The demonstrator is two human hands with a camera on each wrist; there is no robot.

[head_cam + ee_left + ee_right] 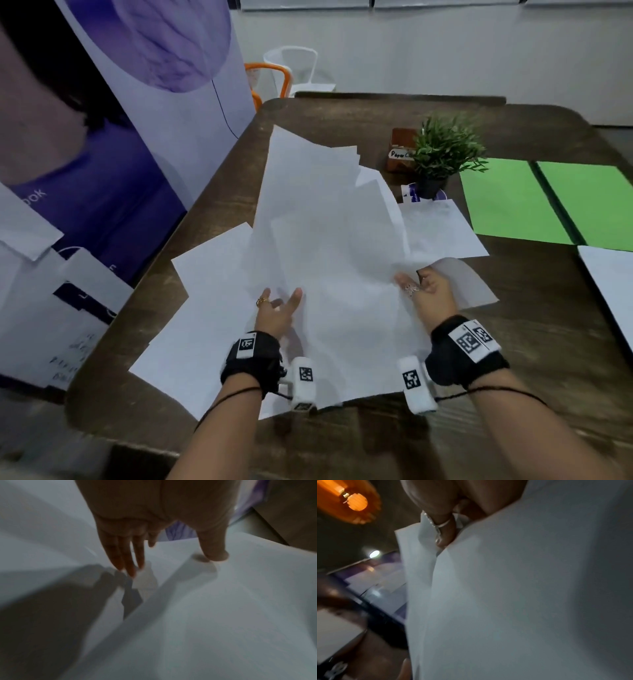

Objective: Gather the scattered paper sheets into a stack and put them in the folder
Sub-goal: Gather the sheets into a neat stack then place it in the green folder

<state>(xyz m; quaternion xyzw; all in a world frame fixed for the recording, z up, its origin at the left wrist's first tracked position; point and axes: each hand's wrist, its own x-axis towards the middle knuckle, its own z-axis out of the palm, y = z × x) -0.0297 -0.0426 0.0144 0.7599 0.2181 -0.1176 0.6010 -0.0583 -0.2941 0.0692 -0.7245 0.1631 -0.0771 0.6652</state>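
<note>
- Paper sheets (325, 240) lie fanned in a loose pile mid-bench, a few strays beside it; the green folder (548, 202) lies open, far right.
- My right hand (428, 294) pinches the pile's right edge; my left hand (277, 311) rests flat, fingers straight.
- Thin, floppy, slippery, I judge: I'd square and grip by the edges.

Both forearms reach forward, banded at the wrists; the left hand (276, 310) lies flat with fingers (126, 555) straight and spread, while the right hand (426, 291) pinches with curled fingers (445, 534).
</note>
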